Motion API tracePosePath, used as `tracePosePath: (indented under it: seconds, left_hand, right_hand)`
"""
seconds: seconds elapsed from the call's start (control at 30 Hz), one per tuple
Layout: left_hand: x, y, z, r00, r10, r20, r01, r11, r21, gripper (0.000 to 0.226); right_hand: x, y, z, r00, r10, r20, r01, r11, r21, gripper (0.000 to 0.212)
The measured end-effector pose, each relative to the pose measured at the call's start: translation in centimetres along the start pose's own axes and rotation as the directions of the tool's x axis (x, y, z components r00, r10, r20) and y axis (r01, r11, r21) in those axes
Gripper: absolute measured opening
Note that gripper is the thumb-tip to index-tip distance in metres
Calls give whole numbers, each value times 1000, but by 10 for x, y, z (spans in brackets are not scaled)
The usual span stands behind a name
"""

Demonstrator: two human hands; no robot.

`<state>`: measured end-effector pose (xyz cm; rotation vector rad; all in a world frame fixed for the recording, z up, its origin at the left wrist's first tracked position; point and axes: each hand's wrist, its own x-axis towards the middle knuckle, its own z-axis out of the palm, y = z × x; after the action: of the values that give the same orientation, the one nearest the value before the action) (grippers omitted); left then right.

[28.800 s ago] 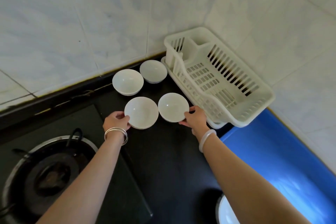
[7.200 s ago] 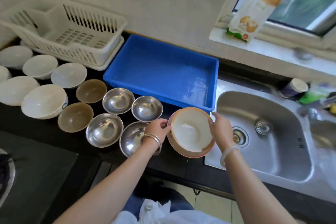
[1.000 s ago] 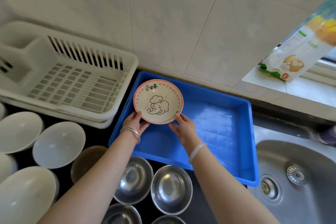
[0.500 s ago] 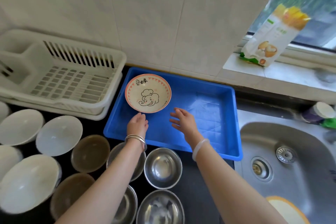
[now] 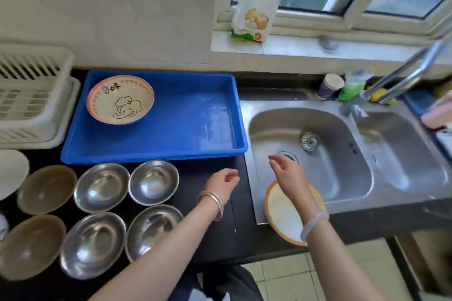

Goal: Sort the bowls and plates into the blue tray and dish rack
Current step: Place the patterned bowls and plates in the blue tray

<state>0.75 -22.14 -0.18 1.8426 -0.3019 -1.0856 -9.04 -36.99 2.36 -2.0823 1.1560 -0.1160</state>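
An elephant-print bowl [image 5: 120, 99] lies in the far left corner of the blue tray [image 5: 195, 151]. The white dish rack [image 5: 29, 95] stands left of the tray. Several steel bowls [image 5: 153, 182] and two brown bowls [image 5: 46, 188] sit on the black counter in front of the tray. A white bowl with an orange rim [image 5: 283, 215] rests at the sink's near edge, partly under my right forearm. My left hand [image 5: 223, 184] hovers over the counter, fingers loosely curled, holding nothing. My right hand [image 5: 286, 170] hangs above the orange-rimmed bowl, empty.
A double steel sink [image 5: 330, 154] with a tap [image 5: 403, 76] lies to the right. A food bag [image 5: 259, 0] stands on the window sill, and a cup [image 5: 329, 85] behind the sink. A white bowl [image 5: 11, 171] shows at the left edge.
Both hands let go of the elephant bowl in the tray and drew back to the right, toward the orange-rimmed bowl by the sink. The view swung right.
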Motion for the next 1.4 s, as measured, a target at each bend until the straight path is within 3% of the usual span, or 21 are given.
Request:
tracePosePath:
  seconds: [0.2, 0.27, 0.53, 0.77, 1.0, 1.2, 1.4]
  left_hand:
    - [-15, -2, 69, 971, -115, 208, 103, 993, 63, 46]
    - [-18, -3, 81, 953, -159, 259, 167, 986, -7, 47]
    - [-18, -5, 92, 948, -225, 224, 269, 944, -190, 49]
    - [-10, 9, 43, 956, -240, 167, 275, 933, -232, 39]
    - [-11, 31, -42, 983, -173, 60, 183, 916, -356, 19]
    - [-19, 29, -107, 979, -157, -133, 65, 848, -527, 19]
    - [-14, 23, -173, 938, -140, -318, -78, 807, -585, 14]
  right_hand:
    - [-25, 80, -41, 990, 118, -76, -129, 978, -161, 34]
    - [-33, 97, -46, 989, 124, -75, -134, 981, -142, 34]
    - [-43, 114, -49, 989, 98, -110, -106, 992, -68, 25]
    - [-27, 77, -51, 999, -17, -27, 14, 996, -91, 27]
    - [3, 5, -29, 994, -108, 35, 104, 990, 94, 21]
    - [28, -69, 10, 983, -167, 76, 147, 966, 215, 23]
    - [54, -147, 58, 961, -231, 149, 182, 940, 288, 21]
